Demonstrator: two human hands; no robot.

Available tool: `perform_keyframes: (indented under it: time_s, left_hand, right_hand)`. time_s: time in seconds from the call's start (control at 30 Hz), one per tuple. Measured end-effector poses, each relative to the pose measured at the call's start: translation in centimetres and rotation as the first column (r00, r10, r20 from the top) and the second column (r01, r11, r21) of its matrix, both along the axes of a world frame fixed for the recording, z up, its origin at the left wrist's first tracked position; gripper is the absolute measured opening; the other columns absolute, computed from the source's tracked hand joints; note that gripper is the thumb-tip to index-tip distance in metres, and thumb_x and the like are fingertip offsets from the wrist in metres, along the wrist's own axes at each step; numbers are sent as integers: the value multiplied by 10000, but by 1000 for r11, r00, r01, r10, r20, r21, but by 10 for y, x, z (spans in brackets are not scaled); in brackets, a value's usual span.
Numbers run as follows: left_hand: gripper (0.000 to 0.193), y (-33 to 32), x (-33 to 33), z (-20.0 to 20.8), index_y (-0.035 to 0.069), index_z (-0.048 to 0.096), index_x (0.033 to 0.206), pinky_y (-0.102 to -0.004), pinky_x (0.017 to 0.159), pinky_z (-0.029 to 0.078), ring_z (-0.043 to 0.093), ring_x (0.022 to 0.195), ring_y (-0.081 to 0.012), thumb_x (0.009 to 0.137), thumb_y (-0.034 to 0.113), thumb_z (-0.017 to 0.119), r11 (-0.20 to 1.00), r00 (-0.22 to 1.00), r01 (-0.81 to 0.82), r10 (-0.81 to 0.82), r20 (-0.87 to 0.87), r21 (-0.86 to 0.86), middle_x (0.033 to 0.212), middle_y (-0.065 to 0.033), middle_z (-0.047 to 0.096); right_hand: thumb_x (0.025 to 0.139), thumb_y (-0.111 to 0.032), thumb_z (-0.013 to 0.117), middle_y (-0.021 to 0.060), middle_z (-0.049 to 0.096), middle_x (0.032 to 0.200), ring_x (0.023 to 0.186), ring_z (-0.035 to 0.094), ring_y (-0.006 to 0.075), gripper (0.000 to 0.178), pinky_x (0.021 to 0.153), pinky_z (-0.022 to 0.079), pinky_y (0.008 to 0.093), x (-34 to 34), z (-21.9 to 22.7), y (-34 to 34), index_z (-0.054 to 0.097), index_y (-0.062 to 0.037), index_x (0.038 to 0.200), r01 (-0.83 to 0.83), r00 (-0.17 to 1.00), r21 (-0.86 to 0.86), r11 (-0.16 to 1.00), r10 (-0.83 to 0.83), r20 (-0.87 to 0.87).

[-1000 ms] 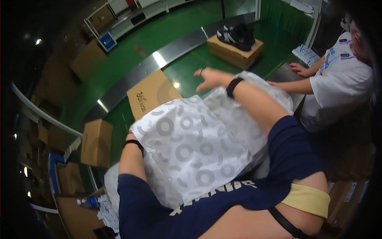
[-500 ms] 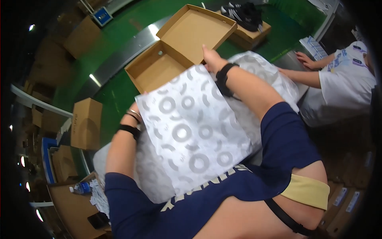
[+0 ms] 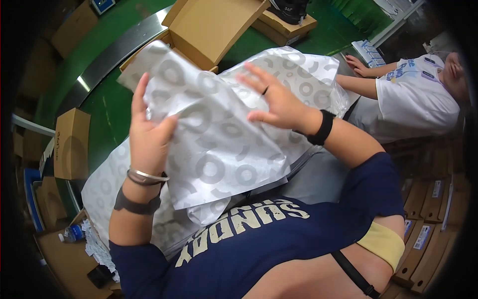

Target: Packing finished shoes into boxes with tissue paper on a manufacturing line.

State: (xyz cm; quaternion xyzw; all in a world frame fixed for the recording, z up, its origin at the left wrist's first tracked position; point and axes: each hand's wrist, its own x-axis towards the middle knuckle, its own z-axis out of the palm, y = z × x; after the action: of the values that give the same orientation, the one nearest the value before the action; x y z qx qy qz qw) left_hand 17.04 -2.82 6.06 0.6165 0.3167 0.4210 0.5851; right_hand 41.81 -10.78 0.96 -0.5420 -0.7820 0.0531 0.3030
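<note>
A white sheet of wrapping paper [image 3: 209, 144] with grey ring prints is lifted in front of me, creased and raised at its far left corner. My left hand [image 3: 149, 137] is at the sheet's left edge, thumb and fingers apart. Over the right side of the paper, my right hand [image 3: 281, 102] has its fingers spread and slightly blurred, with nothing gripped. More printed paper [image 3: 303, 74] lies under and beside the sheet. Beyond it stands an open brown cardboard shoebox [image 3: 214, 25], its lid up and its tray partly hidden by the sheet.
A black shoe [image 3: 289, 11] rests on a closed box [image 3: 284, 31] on the green belt [image 3: 107, 117], which has a metal rim. At right, a co-worker in a white shirt [image 3: 418, 97] reaches in. A carton [image 3: 72, 144], water bottle [image 3: 72, 233] and stacked boxes [image 3: 423, 244] stand around.
Both hands have let go of the flat-held sheet and drawn back toward me, fingers opening. The paper has folded and lifted, now covering more of the shoebox. My view has shifted.
</note>
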Motion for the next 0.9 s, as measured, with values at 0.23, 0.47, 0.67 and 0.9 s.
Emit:
perform_keyframes:
  time_s: [0.23,0.47,0.67,0.9]
  left_hand:
    - [509,-10,-88,-67,4,418,1247,-246,838,415,497,1006,-158,750,2,529,993,899,-86,44,-436,-77,1190,-136,462]
    - [693,-35,-82,-76,-8,244,1327,-280,859,399,475,1023,-188,787,203,623,921,934,-14,-127,-333,-388,1211,-155,417]
    - [675,-48,-66,-70,21,198,1325,-323,944,347,404,1124,-214,758,84,558,787,989,129,-55,140,-603,1229,-138,393]
    - [526,45,-48,-6,-13,299,1273,-387,895,435,509,1070,-297,802,170,447,864,969,234,-168,183,-445,1188,-184,477]
  right_hand:
    - [727,-281,641,220,483,1171,1084,464,331,616,937,353,349,81,-17,7,419,12,1221,505,855,-445,740,-498,142]
    - [726,-258,654,213,563,1005,902,564,268,528,796,449,353,61,-6,-5,488,20,1143,441,887,-432,786,-456,76]
    - [674,-235,689,181,480,1197,1159,419,238,854,962,328,297,-44,-13,-30,207,19,1333,-319,775,-655,684,-210,-597]
    - [677,-72,665,110,513,1136,995,516,171,693,865,420,287,-39,38,63,309,8,1266,-252,466,-659,708,-509,-724]
